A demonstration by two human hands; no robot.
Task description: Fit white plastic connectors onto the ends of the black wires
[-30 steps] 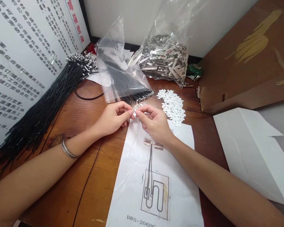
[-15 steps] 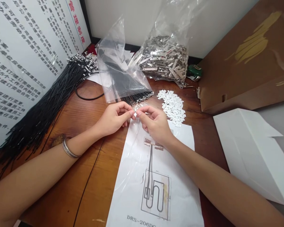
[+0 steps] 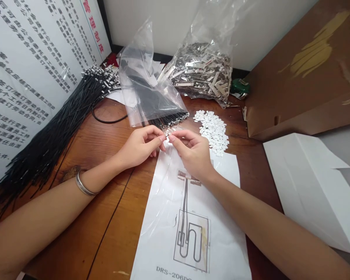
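Observation:
My left hand [image 3: 141, 147] is closed in a pinch, thumb against forefinger, in front of the plastic bag of black wires [image 3: 169, 101]. My right hand [image 3: 192, 151] pinches too, its fingertips nearly meeting the left ones. Something tiny shows in the narrow gap between them, too small to name. Just beyond the fingertips lie the bare metal wire ends [image 3: 175, 121] that stick out of the bag. To the right of them is a pile of small white plastic pieces [image 3: 214, 130]. Under my right hand lies a printed drawing sheet [image 3: 160, 217].
A bundle of black wires with white ends [image 3: 58, 120] leans along the left wall sign [image 3: 46, 50]. Behind stand a clear bag of metal strips [image 3: 204, 74] and a green tape measure [image 3: 240, 88]. A brown cardboard box [image 3: 280, 89] and a folded white sheet [image 3: 303, 175] border the right.
My right fingertips have shifted slightly right, widening the gap between the hands a little. A small white bit seen at the fingertips before no longer shows. Both hands stay pinched.

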